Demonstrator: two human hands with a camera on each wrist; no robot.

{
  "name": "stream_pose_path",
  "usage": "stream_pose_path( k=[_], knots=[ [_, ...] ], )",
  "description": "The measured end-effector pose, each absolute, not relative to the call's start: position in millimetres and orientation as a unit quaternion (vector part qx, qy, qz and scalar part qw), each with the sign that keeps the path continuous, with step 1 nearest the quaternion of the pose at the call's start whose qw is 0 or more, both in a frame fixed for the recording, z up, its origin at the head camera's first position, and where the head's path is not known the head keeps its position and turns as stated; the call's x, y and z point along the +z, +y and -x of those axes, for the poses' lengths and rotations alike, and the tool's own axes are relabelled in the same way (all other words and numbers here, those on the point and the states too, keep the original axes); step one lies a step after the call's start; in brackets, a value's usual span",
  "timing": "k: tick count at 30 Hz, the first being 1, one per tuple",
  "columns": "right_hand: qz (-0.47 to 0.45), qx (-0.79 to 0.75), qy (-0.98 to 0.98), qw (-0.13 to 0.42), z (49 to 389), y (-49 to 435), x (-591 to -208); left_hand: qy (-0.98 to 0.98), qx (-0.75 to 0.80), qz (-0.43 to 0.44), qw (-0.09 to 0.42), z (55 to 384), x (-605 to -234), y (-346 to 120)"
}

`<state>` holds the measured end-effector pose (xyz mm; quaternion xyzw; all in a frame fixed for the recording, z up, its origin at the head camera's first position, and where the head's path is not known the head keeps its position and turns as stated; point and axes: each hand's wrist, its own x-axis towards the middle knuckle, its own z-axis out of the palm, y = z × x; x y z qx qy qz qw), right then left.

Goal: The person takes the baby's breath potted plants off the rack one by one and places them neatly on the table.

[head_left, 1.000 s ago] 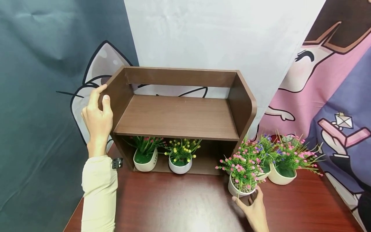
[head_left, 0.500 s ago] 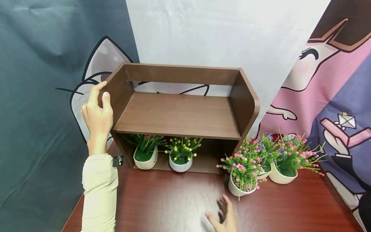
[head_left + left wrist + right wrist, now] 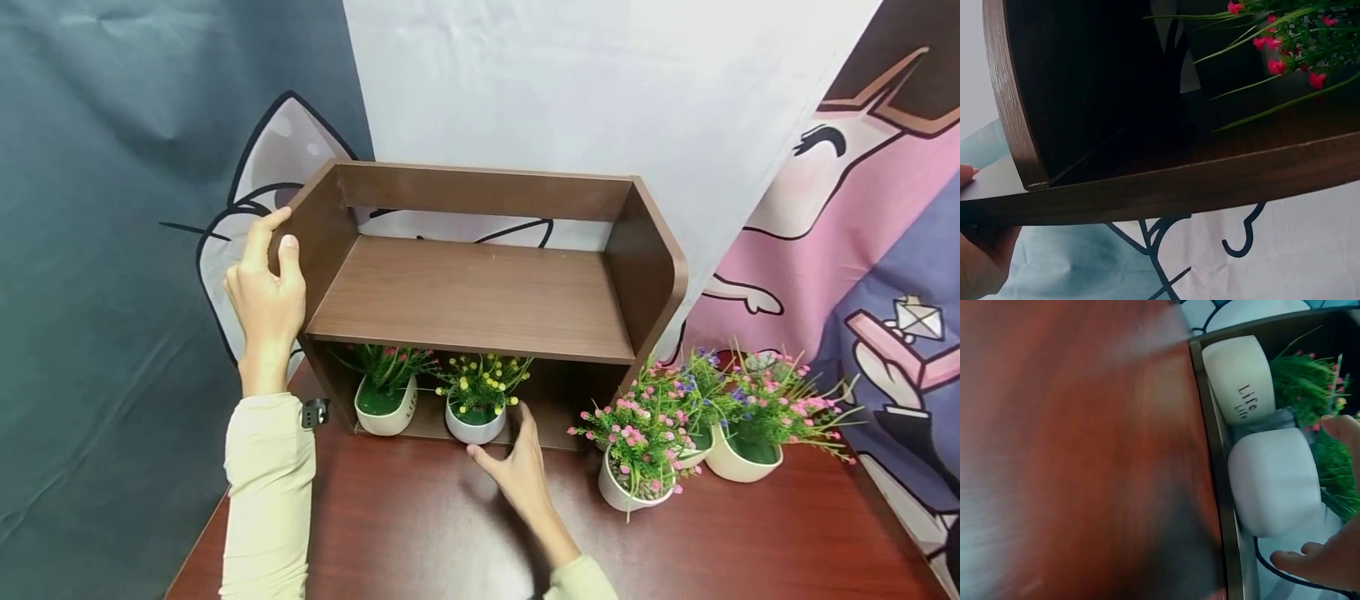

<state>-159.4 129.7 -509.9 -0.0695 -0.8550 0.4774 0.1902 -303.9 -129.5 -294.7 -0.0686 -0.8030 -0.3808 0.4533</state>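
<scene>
Facing a pot [image 3: 476, 428] of yellow flowers [image 3: 487, 382], right fingers [image 3: 527, 427] spread; left fingers [image 3: 260, 240] grip shelf [image 3: 472, 292].

The wooden table [image 3: 420, 517] looks glossy, the shelf [image 3: 472, 287] matt

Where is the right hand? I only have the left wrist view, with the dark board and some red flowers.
Observer: The right hand is by the white yellow-flowered pot on the lower shelf, its fingers spread.

Operator: What stands next to that pot?

Observer: A cream pot printed "Life", on its left in the head view.

Operator: Any pots outside the shelf?

Observer: Yes, a white pink-flowered pot stands on the red-brown table, toward the right of the head view.
</scene>
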Motion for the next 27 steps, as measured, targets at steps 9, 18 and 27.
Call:
stream_pose_path(
  k=[9,18,27],
  knots=[
    [0.073,0.452,-0.865,0.206,198,119,-522,-0.803,-0.385,0.072,0.450,300,-292,-127],
    [0.081,0.440,-0.861,0.242,184,118,-522,-0.799,-0.380,0.070,0.461,300,-293,-129],
    [0.100,0.471,-0.856,0.190,151,123,-518,-0.798,-0.384,0.070,0.460,300,-292,-127]
  ],
)
